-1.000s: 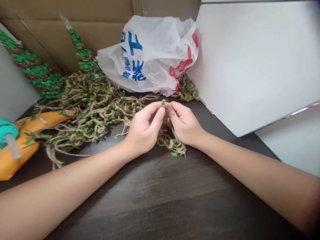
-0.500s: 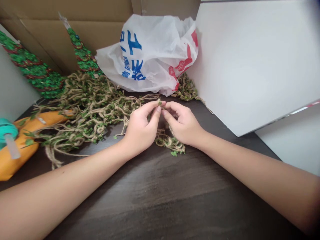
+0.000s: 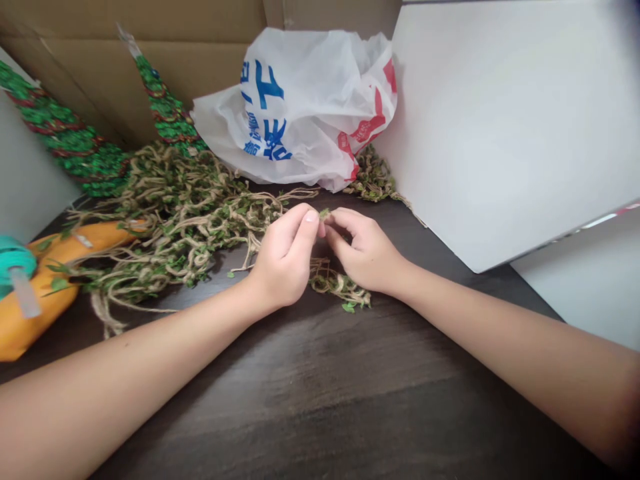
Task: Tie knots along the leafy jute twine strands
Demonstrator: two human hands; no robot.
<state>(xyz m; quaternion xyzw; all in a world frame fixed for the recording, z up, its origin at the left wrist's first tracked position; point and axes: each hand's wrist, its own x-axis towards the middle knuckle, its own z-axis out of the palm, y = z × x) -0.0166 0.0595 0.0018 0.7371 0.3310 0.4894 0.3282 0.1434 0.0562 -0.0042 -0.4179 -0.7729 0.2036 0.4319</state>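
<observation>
Ref pt = white plastic bag [image 3: 300,107], blue & red print, at back of the dark counter [image 3: 320,393].

L hand [image 3: 287,257] & R hand [image 3: 367,247] are both in front of bag, fingertips meeting. Btwn them: leafy twine [image 3: 325,214], just a tiny green-brown end showing, so it's also in front of bag, a bit above the counter. L hand: thumb pressed down onto curled index, clamped on the twine. R hand: index & thumb tips closed in on the same bit from the other side; exact contact partly hidden.

Small tangle [image 3: 345,288] lies on counter further fwd of bag, under/btwn the hands; can't tell if it joins the held end. Big twine heap [image 3: 190,213] is L of bag, & another twine bunch [image 3: 373,177] sits at bag's lower R edge.

Step in hand, by the look of it: fine fingertip work on the twine end, prob. mid-way. Next move prob. calls for a firm pinch on one side, light precise fingers on the other, & enough slack so the leaves don't snag.
</observation>
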